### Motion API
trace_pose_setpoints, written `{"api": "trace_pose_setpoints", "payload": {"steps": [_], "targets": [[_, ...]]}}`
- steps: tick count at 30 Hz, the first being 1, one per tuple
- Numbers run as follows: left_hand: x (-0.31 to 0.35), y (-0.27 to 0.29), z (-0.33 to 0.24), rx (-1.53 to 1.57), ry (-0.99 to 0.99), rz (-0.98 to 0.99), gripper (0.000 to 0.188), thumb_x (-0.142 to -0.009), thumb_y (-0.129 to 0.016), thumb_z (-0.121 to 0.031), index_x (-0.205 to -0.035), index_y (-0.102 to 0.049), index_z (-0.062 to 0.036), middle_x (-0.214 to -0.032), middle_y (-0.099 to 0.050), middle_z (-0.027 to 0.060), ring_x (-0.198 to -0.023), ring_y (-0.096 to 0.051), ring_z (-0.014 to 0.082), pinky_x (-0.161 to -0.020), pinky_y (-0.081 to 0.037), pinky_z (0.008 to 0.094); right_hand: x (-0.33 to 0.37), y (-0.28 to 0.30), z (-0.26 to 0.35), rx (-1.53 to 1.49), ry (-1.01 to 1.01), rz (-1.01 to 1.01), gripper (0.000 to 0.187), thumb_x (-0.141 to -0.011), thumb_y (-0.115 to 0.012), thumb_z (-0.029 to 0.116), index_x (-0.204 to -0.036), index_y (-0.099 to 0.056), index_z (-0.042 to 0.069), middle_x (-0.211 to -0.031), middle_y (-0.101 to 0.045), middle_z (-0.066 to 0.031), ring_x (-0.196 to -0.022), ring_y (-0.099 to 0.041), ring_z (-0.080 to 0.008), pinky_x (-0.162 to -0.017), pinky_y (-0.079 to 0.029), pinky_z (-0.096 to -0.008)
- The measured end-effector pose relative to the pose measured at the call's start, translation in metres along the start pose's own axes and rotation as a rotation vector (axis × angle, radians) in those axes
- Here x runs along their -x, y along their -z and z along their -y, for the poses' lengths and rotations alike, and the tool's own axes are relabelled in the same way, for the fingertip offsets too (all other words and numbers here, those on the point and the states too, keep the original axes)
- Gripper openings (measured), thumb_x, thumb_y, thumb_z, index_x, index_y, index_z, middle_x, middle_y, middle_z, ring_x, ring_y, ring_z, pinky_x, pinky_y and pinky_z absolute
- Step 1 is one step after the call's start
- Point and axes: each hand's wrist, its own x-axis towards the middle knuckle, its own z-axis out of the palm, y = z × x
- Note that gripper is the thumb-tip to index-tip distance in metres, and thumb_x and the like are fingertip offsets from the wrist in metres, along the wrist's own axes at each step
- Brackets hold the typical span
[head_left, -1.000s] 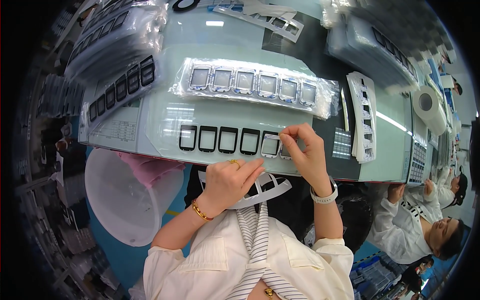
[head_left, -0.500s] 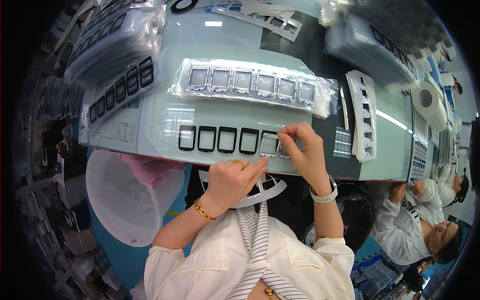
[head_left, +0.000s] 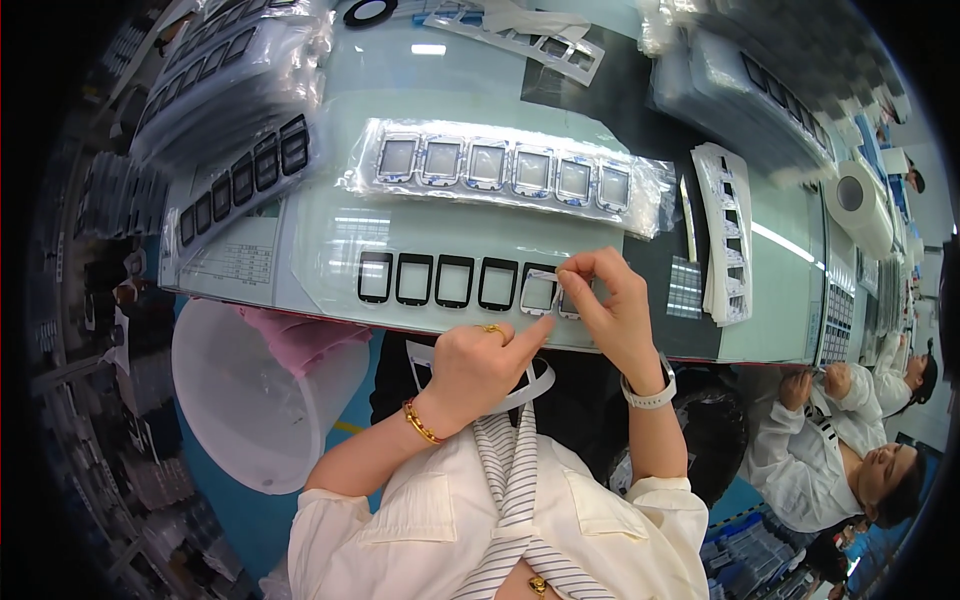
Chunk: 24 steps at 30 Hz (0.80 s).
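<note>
Along the table's near edge runs a row of black rectangular frames (head_left: 455, 302). Over one toward the right end lies a thin pale adhesive frame (head_left: 541, 274). The thumb and index finger of my right hand (head_left: 615, 312) pinch its upper right corner; the hand partly covers the last black frame. My left hand (head_left: 473, 368) is curled around a white cut-out backing strip (head_left: 538, 388), which hangs below the table edge. Its index finger points out to the pale frame's lower edge; whether it touches is unclear.
Beyond the row lies a clear plastic sheet (head_left: 505, 200) with several framed windows. White cut-out strips (head_left: 722, 235) are stacked at right. Bagged stacks (head_left: 235, 95) stand at the far left. Below the table are a white bin (head_left: 250, 430) and a co-worker (head_left: 820, 440) at right.
My left hand has moved slightly right and up, its index finger closer to my right hand, and the white strip has shifted with it. My right hand stays nearly still at the corner.
</note>
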Motion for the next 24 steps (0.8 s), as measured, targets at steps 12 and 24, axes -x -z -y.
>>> {"api": "trace_pose_setpoints", "payload": {"steps": [12,24], "targets": [[0.004,-0.001,0.002,0.038,0.0,-0.019,0.024,-0.09,-0.078,-0.019,-0.114,-0.079,-0.0165,-0.059,-0.054,0.0006,-0.047,-0.056,0.0185,-0.046,-0.044,0.0329,-0.005,0.001,0.004,0.216,0.198,-0.051,0.008,-0.089,-0.075,0.001,-0.097,-0.073,0.001,-0.103,-0.068,-0.0101,-0.099,-0.061,-0.0271,-0.085,-0.05,-0.0356],[0.01,0.001,0.011,0.056,0.038,-0.093,0.028,-0.094,-0.076,-0.022,-0.119,-0.077,-0.0105,-0.06,-0.059,0.0018,-0.047,-0.057,0.0197,-0.047,-0.045,0.0333,-0.008,-0.003,-0.003,0.246,0.18,-0.026,0.006,-0.091,-0.073,0.002,-0.097,-0.072,0.0,-0.103,-0.068,-0.0107,-0.097,-0.062,-0.0271,-0.084,-0.05,-0.0362]]}}
